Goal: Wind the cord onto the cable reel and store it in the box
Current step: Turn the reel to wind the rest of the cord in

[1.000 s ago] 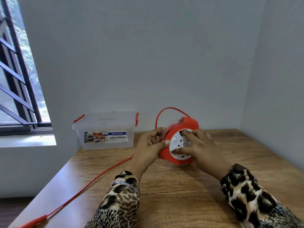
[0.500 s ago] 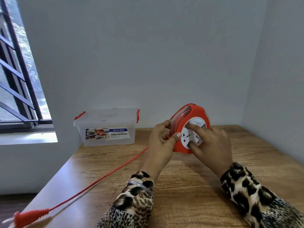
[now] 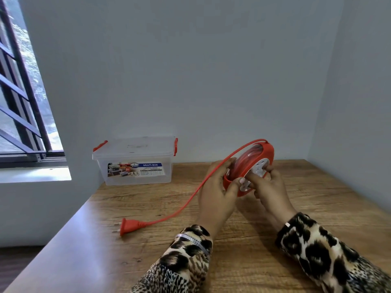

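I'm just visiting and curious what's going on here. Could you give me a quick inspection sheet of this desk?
Surface: wooden table, bare apart from the job's things.
Job's things: red cable reel held tilted above the table; clear box, lid on, by the wall.
Clutter: nothing seen.
Hands: left hand grips the reel's rim; right hand is on its white socket face.
Cables: red cord partly unwound, plug lying on the table.
Surroundings: grey walls, barred window at left.

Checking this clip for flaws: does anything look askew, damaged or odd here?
Nothing stands out. The round red cable reel is held tilted in both hands, its red cord trails to the plug on the wooden table, and the clear lidded box sits square.
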### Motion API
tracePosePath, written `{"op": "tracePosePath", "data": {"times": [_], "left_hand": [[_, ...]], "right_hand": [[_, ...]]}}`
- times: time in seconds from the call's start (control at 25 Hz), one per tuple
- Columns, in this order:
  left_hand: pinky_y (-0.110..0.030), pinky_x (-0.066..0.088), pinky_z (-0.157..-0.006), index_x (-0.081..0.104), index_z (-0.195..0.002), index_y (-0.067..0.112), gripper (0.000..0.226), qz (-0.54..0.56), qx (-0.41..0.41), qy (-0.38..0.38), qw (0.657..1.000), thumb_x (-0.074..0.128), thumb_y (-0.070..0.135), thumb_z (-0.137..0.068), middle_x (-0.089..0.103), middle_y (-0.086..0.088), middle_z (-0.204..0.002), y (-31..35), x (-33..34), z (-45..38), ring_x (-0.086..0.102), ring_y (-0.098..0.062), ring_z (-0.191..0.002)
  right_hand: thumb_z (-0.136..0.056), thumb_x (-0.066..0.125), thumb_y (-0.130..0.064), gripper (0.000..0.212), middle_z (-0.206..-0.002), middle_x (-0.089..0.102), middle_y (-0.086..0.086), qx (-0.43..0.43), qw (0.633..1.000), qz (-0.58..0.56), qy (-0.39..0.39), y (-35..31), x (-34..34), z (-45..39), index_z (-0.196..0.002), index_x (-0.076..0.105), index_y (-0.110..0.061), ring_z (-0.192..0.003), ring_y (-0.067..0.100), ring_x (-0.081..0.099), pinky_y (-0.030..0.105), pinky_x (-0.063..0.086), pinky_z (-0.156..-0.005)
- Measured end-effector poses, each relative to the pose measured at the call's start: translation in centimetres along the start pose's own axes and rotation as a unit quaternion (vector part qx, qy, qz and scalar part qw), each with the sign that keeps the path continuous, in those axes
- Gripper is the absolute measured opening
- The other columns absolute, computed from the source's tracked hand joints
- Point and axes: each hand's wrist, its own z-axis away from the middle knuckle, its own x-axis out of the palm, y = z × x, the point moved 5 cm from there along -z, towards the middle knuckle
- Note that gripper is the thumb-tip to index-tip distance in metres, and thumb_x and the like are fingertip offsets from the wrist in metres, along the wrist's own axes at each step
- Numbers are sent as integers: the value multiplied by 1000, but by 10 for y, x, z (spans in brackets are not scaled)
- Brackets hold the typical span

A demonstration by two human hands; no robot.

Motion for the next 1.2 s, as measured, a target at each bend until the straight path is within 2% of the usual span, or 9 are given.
{"op": "tracePosePath", "data": {"times": [0.2, 0.28, 0.36, 0.44, 0.56, 0.72, 0.84, 0.92, 1.2], "left_hand": [[-27, 49, -99, 59, -129, 28, 47, -3, -7, -3, 1000, 71, 24, -84, 62, 14, -124, -3, -2, 0, 57, 2, -115], [-26, 54, -91, 60, -125, 26, 42, 46, -43, 5, 998, 72, 21, -85, 64, 14, -116, -7, -3, -1, 62, -1, -106], [-39, 60, -80, 60, -122, 23, 38, 160, -137, 6, 978, 72, 14, -87, 66, 4, -116, -17, -6, -3, 69, -17, -100], [-45, 62, -72, 59, -116, 23, 35, 233, -189, -18, 954, 71, 9, -86, 68, -2, -113, -24, -9, -4, 73, -20, -92], [-48, 61, -76, 59, -115, 21, 40, 190, -215, -68, 956, 77, 10, -81, 68, 1, -114, -27, -11, -3, 72, -22, -95], [-43, 60, -77, 65, -114, 23, 34, 211, -204, -37, 955, 77, 21, -82, 70, 3, -110, -27, -10, -7, 71, -23, -100], [-35, 60, -71, 68, -114, 14, 27, 349, -210, 26, 913, 71, 15, -87, 72, -1, -93, -27, -15, -14, 70, -16, -84], [-29, 58, -66, 75, -101, 13, 14, 338, -190, 52, 920, 69, 12, -88, 74, -1, -85, -27, -22, -16, 70, -12, -76], [-40, 62, -68, 74, -96, 8, 11, 233, -113, 77, 963, 67, 14, -91, 77, -8, -87, -22, -36, -19, 74, -24, -82]], "right_hand": [[-74, 74, -19, 50, -97, 68, 3, 31, 999, -4, -19, 0, 2, 2, -119, 52, -21, -64, 7, 59, 13, 41, -42], [-71, 79, -28, 52, -110, 66, 0, 15, 999, 35, -27, -7, -1, 3, -117, 54, -27, -84, 12, 64, 20, 48, -58], [-65, 82, -42, 60, -115, 61, -11, -48, 989, 135, -29, -15, -5, 5, -119, 56, -36, -100, 12, 60, 30, 51, -76], [-61, 79, -56, 67, -96, 61, -20, -103, 966, 237, -26, -21, -5, 10, -122, 55, -41, -92, 7, 60, 34, 51, -77], [-61, 69, -71, 69, -83, 66, -12, -122, 944, 307, -18, -25, -6, 11, -122, 53, -45, -87, 10, 64, 35, 51, -74], [-61, 66, -67, 64, -84, 64, -10, -164, 887, 431, 7, -35, -9, 12, -121, 49, -51, -85, 18, 64, 30, 48, -69], [-62, 66, -57, 61, -81, 68, -4, -239, 831, 501, 34, -43, -3, 18, -120, 50, -50, -81, 23, 65, 28, 44, -66], [-63, 66, -55, 60, -82, 70, -2, -278, 806, 523, 26, -45, 4, 23, -121, 52, -49, -81, 23, 64, 31, 45, -71], [-62, 66, -55, 59, -79, 69, -5, -269, 807, 525, -12, -40, 8, 25, -120, 51, -52, -78, 20, 64, 26, 40, -64]]}}
